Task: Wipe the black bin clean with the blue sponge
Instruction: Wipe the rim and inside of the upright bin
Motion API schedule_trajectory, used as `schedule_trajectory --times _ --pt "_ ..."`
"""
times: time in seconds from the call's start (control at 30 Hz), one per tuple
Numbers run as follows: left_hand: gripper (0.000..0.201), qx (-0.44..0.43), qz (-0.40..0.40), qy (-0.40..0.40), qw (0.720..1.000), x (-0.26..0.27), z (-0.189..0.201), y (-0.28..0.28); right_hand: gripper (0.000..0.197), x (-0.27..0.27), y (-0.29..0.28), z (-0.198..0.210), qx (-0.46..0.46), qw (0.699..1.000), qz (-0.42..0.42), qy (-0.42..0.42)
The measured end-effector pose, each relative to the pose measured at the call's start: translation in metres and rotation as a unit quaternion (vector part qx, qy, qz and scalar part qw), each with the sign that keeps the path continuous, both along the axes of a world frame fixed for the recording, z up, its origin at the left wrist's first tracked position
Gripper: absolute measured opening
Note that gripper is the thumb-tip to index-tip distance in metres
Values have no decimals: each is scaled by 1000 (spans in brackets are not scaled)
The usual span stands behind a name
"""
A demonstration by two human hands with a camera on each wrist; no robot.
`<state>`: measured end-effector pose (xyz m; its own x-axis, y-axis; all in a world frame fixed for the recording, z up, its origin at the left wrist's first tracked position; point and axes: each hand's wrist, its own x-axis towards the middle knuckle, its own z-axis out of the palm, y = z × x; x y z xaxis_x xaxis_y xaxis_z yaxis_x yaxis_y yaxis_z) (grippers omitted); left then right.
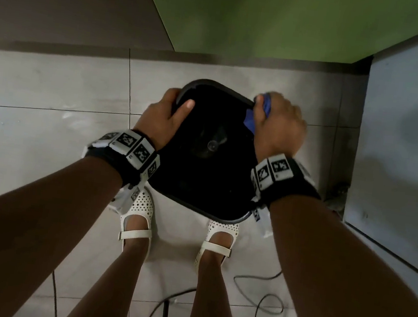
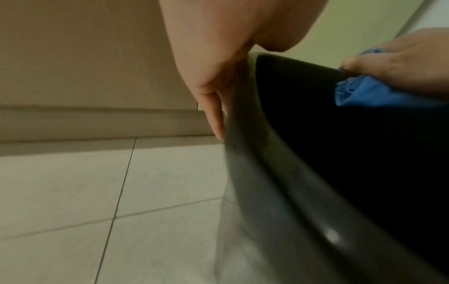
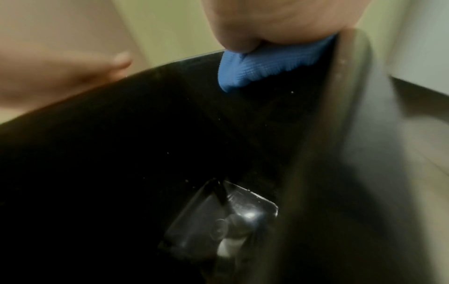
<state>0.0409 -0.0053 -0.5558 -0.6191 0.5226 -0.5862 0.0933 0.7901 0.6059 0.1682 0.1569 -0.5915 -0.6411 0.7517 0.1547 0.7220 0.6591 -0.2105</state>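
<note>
The black bin (image 1: 204, 205) stands open on the tiled floor between my feet, seen from above. My left hand (image 1: 167, 115) grips its far-left rim, thumb inside and fingers (image 2: 213, 107) outside along the rim (image 2: 245, 134). My right hand (image 1: 277, 122) holds the blue sponge (image 1: 250, 120) folded over the far-right rim. In the right wrist view the sponge (image 3: 264, 65) hangs down the inner wall under my thumb. In the left wrist view the sponge (image 2: 364, 94) shows across the opening beneath my right hand (image 2: 401, 67).
A clear plastic piece (image 3: 226, 217) lies at the bottom of the bin (image 3: 121, 153). A green wall (image 1: 274, 20) rises behind, and a pale cabinet (image 1: 408, 131) stands close on the right. Dark cables (image 1: 258, 298) trail on the floor behind my white shoes (image 1: 140, 210).
</note>
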Motion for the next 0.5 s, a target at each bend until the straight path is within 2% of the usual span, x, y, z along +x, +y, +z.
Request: schedule_trajectory --times 0.07,0.13,0.23,0.3,0.37,0.4,0.5 --pt "43 -1 -2 29 1000 -9 -1 2 32 -18 3 4 -10 998 65 -25" --pt "41 8 -12 49 999 -20 0 5 35 -34 4 9 -62 988 126 -61" --pt "40 -14 -98 70 993 -30 0 13 34 -50 0 14 -92 973 205 -61" --pt "38 -23 -157 57 986 -32 0 19 33 -61 -6 14 -95 962 245 -78" --pt "35 -24 -179 40 983 -31 -1 25 32 -69 -15 13 -114 957 245 -107" --pt "34 -28 -178 40 983 -30 -2 26 30 -72 -20 11 -112 963 220 -107" --pt "36 -52 -168 56 983 -27 -2 25 20 -73 -32 10 -58 992 109 -39"
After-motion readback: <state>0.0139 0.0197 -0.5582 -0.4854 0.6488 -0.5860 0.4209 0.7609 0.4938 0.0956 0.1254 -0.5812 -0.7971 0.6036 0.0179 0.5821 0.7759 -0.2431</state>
